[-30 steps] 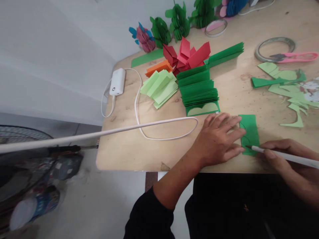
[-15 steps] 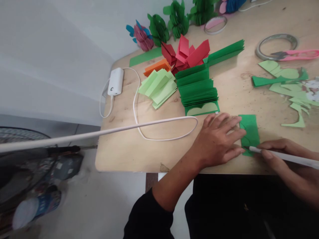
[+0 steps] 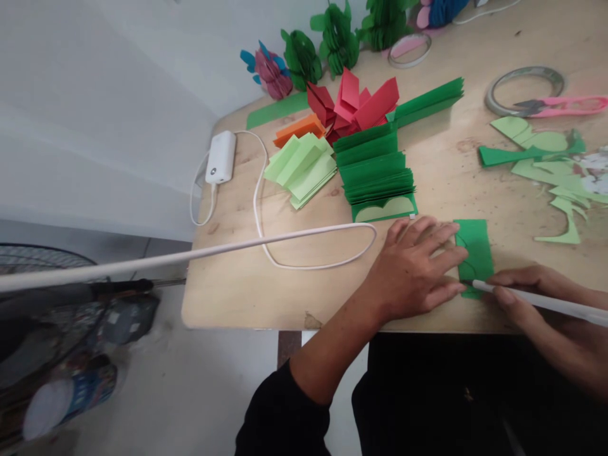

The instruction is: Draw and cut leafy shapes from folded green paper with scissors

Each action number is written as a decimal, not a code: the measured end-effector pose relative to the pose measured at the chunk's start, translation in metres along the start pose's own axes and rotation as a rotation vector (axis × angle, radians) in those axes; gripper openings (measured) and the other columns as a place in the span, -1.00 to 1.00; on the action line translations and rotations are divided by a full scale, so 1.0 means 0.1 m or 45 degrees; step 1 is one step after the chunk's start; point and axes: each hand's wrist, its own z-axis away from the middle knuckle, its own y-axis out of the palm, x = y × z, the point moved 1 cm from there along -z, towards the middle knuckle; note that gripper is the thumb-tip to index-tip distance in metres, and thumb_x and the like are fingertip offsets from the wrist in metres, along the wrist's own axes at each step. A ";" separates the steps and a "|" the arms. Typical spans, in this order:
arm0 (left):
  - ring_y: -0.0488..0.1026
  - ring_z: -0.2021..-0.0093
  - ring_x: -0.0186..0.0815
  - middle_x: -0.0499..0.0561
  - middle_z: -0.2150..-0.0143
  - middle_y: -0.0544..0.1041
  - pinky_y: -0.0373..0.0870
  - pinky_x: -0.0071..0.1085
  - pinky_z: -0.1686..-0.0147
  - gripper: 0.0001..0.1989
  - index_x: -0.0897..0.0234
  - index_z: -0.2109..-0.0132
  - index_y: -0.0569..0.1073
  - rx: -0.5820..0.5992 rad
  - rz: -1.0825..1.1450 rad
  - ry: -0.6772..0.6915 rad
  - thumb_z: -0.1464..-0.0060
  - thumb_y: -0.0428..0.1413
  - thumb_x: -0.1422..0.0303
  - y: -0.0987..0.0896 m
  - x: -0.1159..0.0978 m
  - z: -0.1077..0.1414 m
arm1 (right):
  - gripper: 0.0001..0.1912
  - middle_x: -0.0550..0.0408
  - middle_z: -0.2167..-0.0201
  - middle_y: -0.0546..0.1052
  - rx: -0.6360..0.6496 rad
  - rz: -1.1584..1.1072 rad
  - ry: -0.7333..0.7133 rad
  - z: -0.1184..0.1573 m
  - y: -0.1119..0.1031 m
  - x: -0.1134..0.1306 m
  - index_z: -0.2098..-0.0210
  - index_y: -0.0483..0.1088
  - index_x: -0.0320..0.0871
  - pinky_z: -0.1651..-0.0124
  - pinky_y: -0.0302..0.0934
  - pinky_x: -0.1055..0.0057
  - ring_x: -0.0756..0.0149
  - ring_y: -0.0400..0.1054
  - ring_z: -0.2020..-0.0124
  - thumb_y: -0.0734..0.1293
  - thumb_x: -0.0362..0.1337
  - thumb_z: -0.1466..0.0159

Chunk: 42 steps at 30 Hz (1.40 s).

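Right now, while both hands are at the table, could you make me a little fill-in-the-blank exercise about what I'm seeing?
1. The right hand holds a white ____.
2. The left hand is at the edge of a small sheet coloured ____.
3. The dark-tipped scissors are mostly ____.
4. The colour showing between the red folded paper and the pale green folded paper is ____.

Missing words: pen; green; pink; orange.
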 end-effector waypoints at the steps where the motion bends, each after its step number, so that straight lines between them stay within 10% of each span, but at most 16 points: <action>1: 0.15 -0.37 -0.01 0.09 -0.38 0.35 0.00 -0.01 -0.32 -0.57 0.20 -0.17 0.51 -0.004 0.002 0.002 -0.33 0.00 0.09 0.00 0.00 0.00 | -0.76 0.24 0.51 0.62 0.000 -0.010 0.013 0.01 0.00 0.00 0.34 0.48 0.12 0.60 0.23 0.36 0.26 0.49 0.60 0.28 0.05 -0.31; 42: 0.17 -0.36 -0.01 0.10 -0.36 0.38 0.01 -0.01 -0.32 -0.58 0.20 -0.16 0.51 -0.026 0.002 0.000 -0.32 0.03 0.10 0.00 -0.01 0.00 | -0.73 0.24 0.60 0.57 -0.038 0.057 0.117 0.01 -0.09 -0.04 0.40 0.46 0.14 0.66 0.08 0.29 0.23 0.39 0.69 0.29 0.11 -0.26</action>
